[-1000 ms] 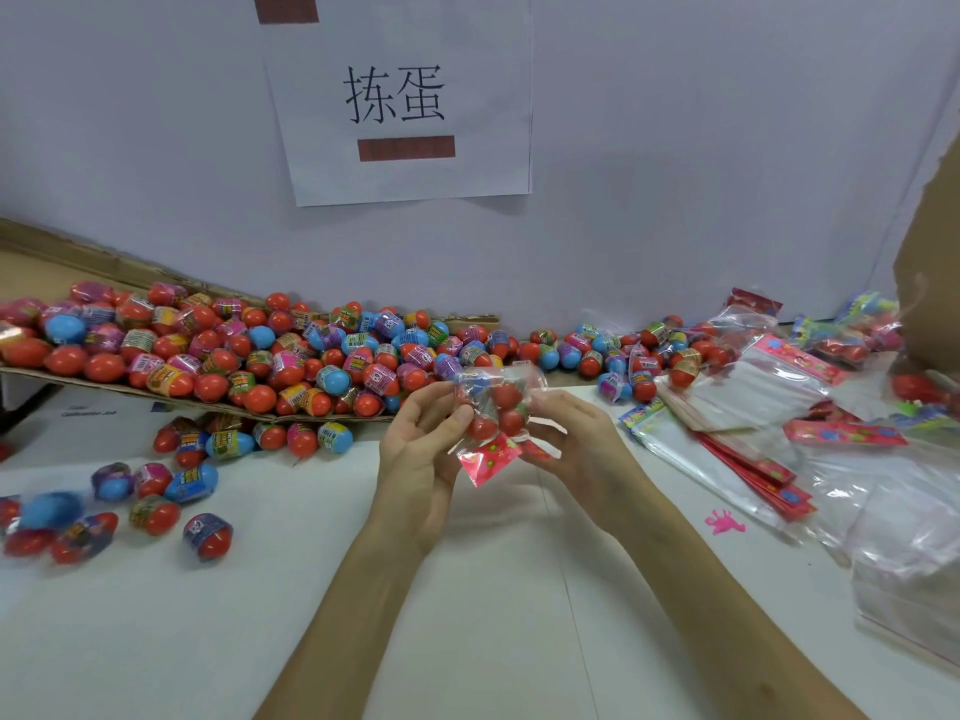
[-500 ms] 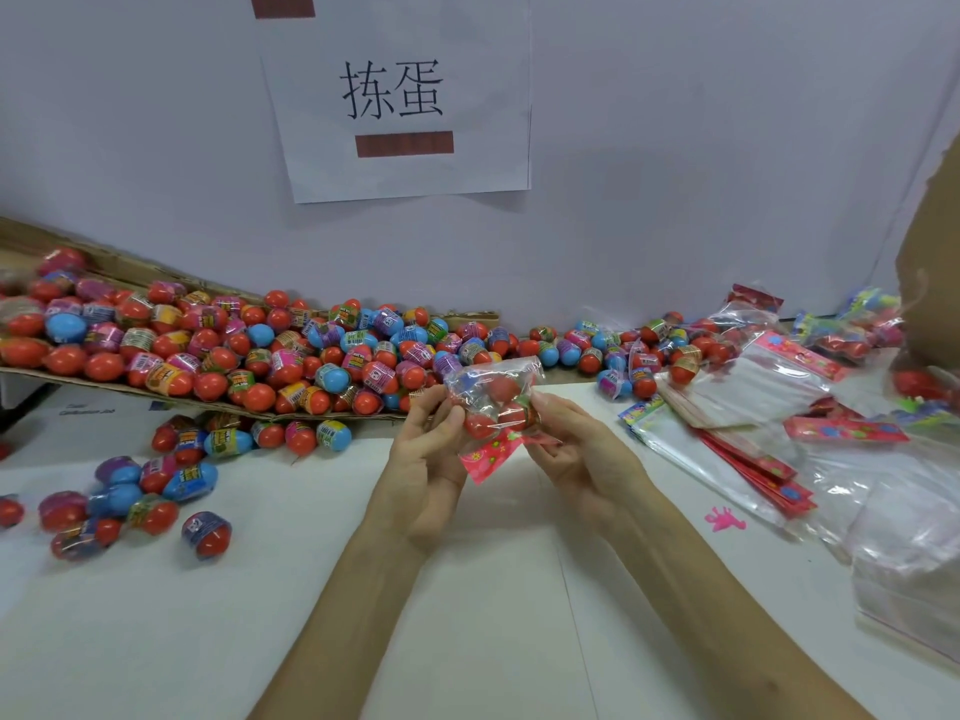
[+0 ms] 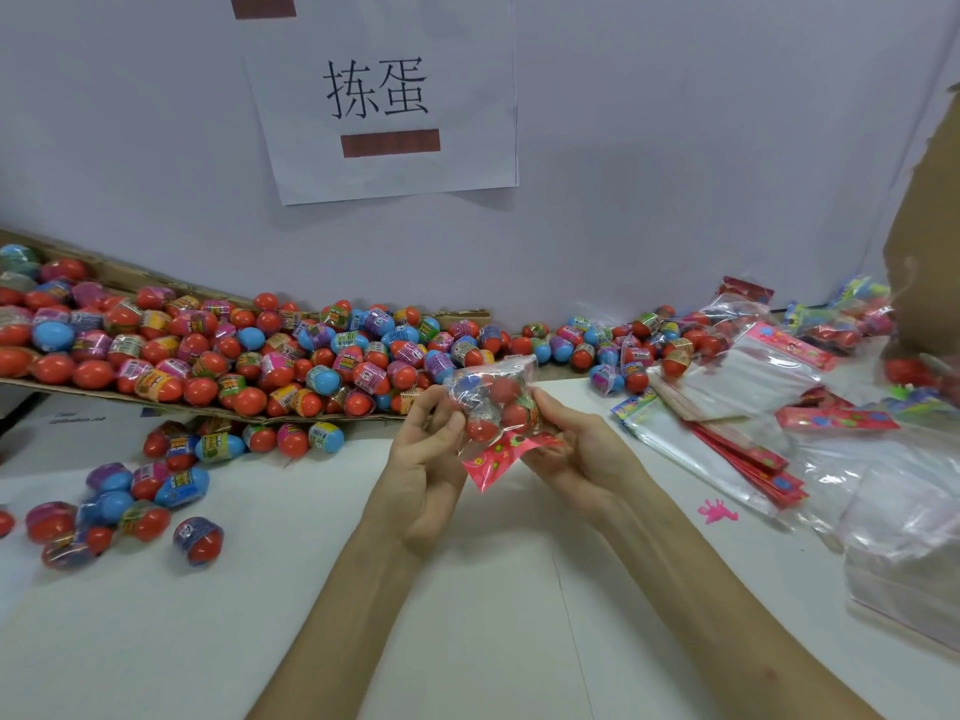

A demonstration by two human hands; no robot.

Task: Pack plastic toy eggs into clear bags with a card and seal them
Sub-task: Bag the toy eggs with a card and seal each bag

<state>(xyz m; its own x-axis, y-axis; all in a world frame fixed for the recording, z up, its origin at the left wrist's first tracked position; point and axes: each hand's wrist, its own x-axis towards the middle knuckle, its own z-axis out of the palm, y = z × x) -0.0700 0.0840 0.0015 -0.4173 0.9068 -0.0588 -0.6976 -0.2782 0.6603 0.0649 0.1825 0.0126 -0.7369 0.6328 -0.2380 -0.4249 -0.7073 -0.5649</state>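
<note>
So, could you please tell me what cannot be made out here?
Head view only.
- Egg count in the bag: crumpled plastic, left hand and right hand hide some.
- Bag's seal: hidden behind card and hands.
- Labels on loose eggs: too small.
- Cardboard: cut by right edge.

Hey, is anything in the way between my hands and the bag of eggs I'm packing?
Nothing visible. The left hand and right hand grip the bag of eggs directly from either side, with the pink card at its lower end.
</note>
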